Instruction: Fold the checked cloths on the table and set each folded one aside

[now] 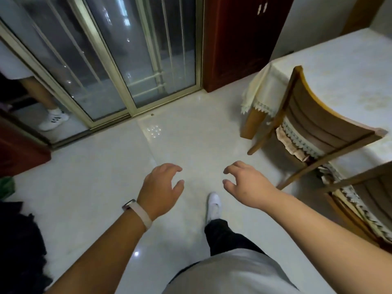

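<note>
Progress: no folding work can be confirmed. No checked cloth appears anywhere in view, folded or unfolded.

Hands: the left hand (161,187) and the right hand (248,183) hang apart at centre frame above the tiled floor (95,166). Both have loosely curled fingers and hold nothing.

Table: the table (350,66) occupies the upper right, well apart from both hands. Its visible part shows only a pale lace-edged covering. A wooden chair (314,124) stands against it.

Judgement: the person is standing off from the work surface, so either the task has not begun or it is between cloths. Which one cannot be determined.

Limits of view: the right edge of the frame cuts off most of the tabletop, so any cloths or a set-aside stack may lie there. A dark heap (19,240) at lower left is too dim to identify.
</note>
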A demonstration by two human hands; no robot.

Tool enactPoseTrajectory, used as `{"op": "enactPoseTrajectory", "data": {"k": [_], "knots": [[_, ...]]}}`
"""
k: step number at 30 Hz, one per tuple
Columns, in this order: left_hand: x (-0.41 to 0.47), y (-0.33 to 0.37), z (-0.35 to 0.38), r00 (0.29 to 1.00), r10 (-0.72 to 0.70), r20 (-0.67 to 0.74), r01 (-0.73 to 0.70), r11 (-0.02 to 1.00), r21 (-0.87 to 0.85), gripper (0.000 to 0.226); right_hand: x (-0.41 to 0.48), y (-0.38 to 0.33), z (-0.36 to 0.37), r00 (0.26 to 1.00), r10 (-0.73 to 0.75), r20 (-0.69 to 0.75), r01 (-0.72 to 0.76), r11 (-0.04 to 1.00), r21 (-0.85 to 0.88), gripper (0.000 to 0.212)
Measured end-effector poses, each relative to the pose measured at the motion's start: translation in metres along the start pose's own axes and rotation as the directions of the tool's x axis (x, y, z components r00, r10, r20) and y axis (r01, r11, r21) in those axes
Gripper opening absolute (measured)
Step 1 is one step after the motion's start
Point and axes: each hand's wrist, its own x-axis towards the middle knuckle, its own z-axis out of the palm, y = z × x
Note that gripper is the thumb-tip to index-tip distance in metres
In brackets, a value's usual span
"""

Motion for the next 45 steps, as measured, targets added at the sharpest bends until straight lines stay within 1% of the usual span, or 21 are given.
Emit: {"op": "enactPoseTrajectory", "data": {"k": [2, 5, 7, 10, 13, 16, 19, 21, 24, 27, 30, 32, 35, 37, 39, 42, 45], "knots": [[0.026, -0.001, -0.005, 0.999, -0.023, 0.029, 0.022, 0.999, 0.048, 0.042, 0.032, 0.004, -0.003, 1.000, -0.015, 0.011, 0.014, 1.000, 0.028, 0.043], [0.069, -0.007, -0.012, 0.998, -0.051, 0.040, 0.047, 0.995, 0.091, 0.056, 0.087, 0.010, -0.012, 0.998, -0.059, 0.006, 0.059, 0.996, 0.066, 0.043], [0.103, -0.009, -0.021, 0.996, -0.086, 0.030, 0.082, 0.989, 0.120, 0.059, 0.123, 0.014, -0.026, 0.996, -0.085, 0.020, 0.083, 0.994, 0.073, 0.043], [0.159, 0.002, -0.037, 0.995, -0.097, 0.015, 0.094, 0.985, 0.144, 0.052, 0.169, 0.027, -0.053, 0.991, -0.130, 0.013, 0.129, 0.989, 0.076, 0.043], [0.215, 0.018, -0.047, 0.997, -0.067, -0.029, 0.070, 0.988, 0.135, 0.046, 0.213, 0.046, -0.082, 0.988, -0.151, -0.021, 0.152, 0.987, 0.054, 0.042], [0.256, 0.034, -0.052, 0.999, -0.023, -0.038, 0.027, 0.992, 0.122, 0.050, 0.242, 0.060, -0.108, 0.991, -0.123, -0.051, 0.126, 0.990, 0.069, 0.042], [0.296, 0.045, -0.055, 1.000, 0.028, 0.014, -0.030, 0.988, 0.152, 0.052, 0.265, 0.072, -0.123, 0.993, -0.089, -0.074, 0.095, 0.992, 0.088, 0.043], [0.323, 0.044, -0.055, 0.998, 0.047, 0.038, -0.053, 0.984, 0.170, 0.050, 0.282, 0.081, -0.130, 0.996, -0.053, -0.067, 0.059, 0.994, 0.089, 0.043], [0.357, 0.040, -0.055, 0.995, 0.070, 0.077, -0.080, 0.986, 0.147, 0.047, 0.309, 0.091, -0.136, 0.998, -0.013, -0.059, 0.018, 0.997, 0.080, 0.043], [0.390, 0.033, -0.052, 0.993, 0.073, 0.097, -0.085, 0.988, 0.129, 0.049, 0.337, 0.096, -0.143, 0.999, 0.014, -0.038, -0.011, 0.997, 0.074, 0.044], [0.436, 0.024, -0.048, 0.983, 0.090, 0.162, -0.111, 0.986, 0.127, 0.047, 0.372, 0.100, -0.151, 0.997, 0.065, -0.035, -0.063, 0.996, 0.060, 0.045], [0.473, 0.018, -0.050, 0.975, 0.122, 0.186, -0.141, 0.985, 0.094, 0.049, 0.399, 0.102, -0.159, 0.994, 0.099, -0.048, -0.097, 0.994, 0.044, 0.044], [0.534, 0.007, -0.056, 0.965, 0.177, 0.191, -0.192, 0.979, 0.063, 0.061, 0.443, 0.101, -0.178, 0.986, 0.152, -0.064, -0.152, 0.988, 0.009, 0.045], [0.577, 0.001, -0.065, 0.956, 0.211, 0.202, -0.228, 0.972, 0.064, 0.064, 0.471, 0.098, -0.196, 0.980, 0.181, -0.088, -0.184, 0.983, -0.026, 0.046], [0.616, -0.001, -0.080, 0.941, 0.252, 0.226, -0.278, 0.956, 0.092, 0.058, 0.496, 0.093, -0.216, 0.972, 0.206, -0.113, -0.212, 0.976, -0.052, 0.047], [0.676, -0.003, -0.101, 0.905, 0.351, 0.238, -0.384, 0.917, 0.109, 0.050, 0.535, 0.092, -0.246, 0.951, 0.236, -0.200, -0.259, 0.961, -0.099, 0.048], [0.726, 0.000, -0.116, 0.893, 0.391, 0.224, -0.424, 0.896, 0.128, 0.047, 0.564, 0.091, -0.265, 0.924, 0.285, -0.256, -0.307, 0.950, -0.053, 0.053]]}}
